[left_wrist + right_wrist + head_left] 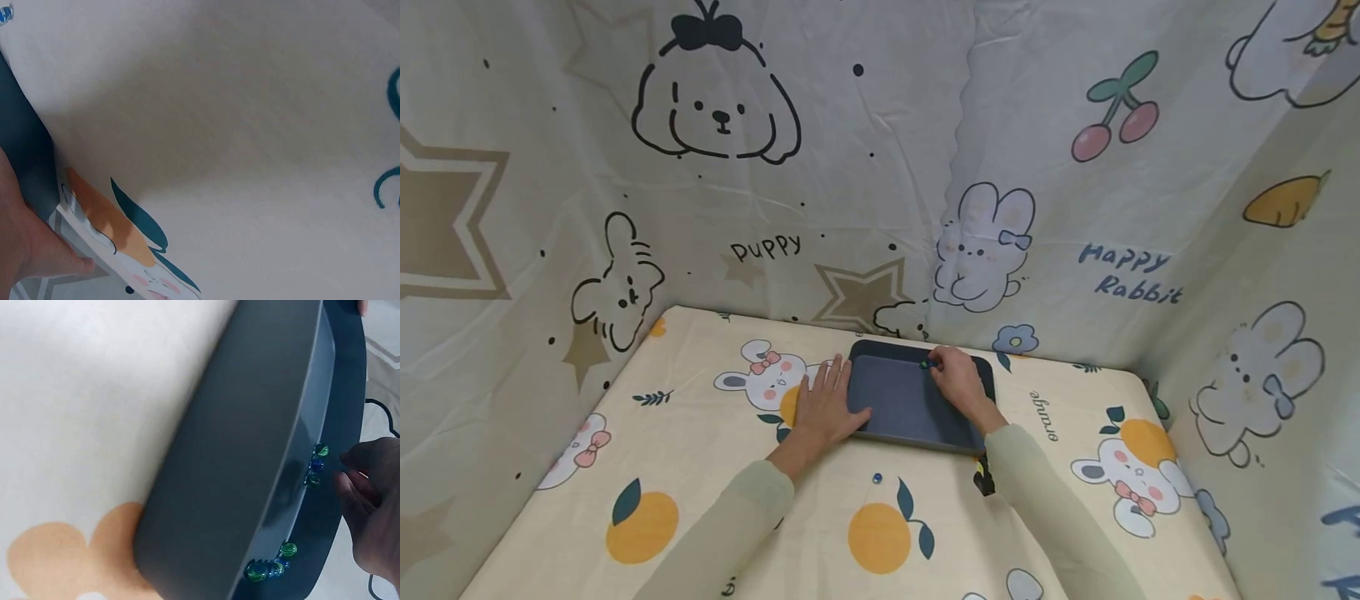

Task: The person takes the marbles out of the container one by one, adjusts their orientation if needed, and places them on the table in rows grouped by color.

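A dark grey rectangular tray (895, 404) lies on the printed cloth. My left hand (825, 406) rests at its left edge with fingers straight; in the left wrist view that hand (37, 250) shows beside the dark tray wall (25, 137). Over the far right part of the tray is my right hand (958, 383), thumb and fingers bent, fingertips right at a few blue and green glass marbles (925, 365). The right wrist view shows these marbles (317, 464) just beyond the fingertips; I cannot tell whether one is pinched. Several more marbles (269, 569) cluster in a tray corner.
A single blue marble (877, 478) lies on the cloth in front of the tray. Near the tray's front right corner is a small black and yellow object (983, 477), beside the right sleeve. Printed fabric walls (865, 167) stand behind and at both sides. A black cable (382, 412) shows beyond the tray.
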Motion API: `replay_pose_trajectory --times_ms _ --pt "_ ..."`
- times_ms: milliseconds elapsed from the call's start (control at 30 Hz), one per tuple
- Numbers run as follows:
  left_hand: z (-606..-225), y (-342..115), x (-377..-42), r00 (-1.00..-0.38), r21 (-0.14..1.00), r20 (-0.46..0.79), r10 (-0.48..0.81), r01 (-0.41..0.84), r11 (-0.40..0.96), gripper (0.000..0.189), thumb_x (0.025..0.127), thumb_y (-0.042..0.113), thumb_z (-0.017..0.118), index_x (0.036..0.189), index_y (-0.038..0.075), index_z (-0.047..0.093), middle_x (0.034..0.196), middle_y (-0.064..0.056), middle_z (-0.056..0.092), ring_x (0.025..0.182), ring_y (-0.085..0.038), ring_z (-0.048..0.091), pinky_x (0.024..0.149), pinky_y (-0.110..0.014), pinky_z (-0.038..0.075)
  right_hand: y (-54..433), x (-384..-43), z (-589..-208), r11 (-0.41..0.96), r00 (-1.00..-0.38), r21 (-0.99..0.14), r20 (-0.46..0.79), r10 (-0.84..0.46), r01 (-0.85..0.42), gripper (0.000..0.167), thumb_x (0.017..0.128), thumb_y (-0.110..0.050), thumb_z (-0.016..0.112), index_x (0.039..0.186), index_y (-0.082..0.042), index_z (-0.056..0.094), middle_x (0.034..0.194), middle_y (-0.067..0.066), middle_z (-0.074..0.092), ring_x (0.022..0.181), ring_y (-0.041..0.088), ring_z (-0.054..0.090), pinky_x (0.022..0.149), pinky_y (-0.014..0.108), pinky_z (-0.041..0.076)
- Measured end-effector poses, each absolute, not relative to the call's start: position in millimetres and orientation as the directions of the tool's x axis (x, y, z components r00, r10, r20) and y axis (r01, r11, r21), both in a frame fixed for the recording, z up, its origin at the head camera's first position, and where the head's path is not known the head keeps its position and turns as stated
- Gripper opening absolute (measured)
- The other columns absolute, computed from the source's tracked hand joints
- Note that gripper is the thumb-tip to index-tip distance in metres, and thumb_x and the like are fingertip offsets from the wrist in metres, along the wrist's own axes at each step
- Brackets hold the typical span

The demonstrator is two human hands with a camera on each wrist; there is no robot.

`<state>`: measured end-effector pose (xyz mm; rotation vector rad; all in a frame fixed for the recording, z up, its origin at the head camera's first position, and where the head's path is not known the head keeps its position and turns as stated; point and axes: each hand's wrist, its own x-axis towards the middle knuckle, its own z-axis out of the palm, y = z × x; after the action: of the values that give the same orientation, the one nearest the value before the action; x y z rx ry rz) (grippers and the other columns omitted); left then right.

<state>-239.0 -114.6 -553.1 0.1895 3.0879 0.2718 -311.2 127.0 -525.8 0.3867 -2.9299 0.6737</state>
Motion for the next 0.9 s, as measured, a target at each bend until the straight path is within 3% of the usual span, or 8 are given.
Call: replay_pose_trajectory --times_ms 900 --pt "-554 -114 -240 -0.993 0.168 -0.033 0.112 0.105 0.980 0.099 0.088 0.067 0.055 0.160 0.009 0.021 0.165 -0.013 0.016 0.150 -0.034 0.017 0.117 -0.059 0.015 123 -325 -543 0.898 -0.965 -0.352 0.120 -0.235 -0.263 0.018 0.090 0.001 0.066 0.107 0.000 0.074 0.106 0.015 0.072 0.100 0.031 0.068 0.085 0.048 0.054"
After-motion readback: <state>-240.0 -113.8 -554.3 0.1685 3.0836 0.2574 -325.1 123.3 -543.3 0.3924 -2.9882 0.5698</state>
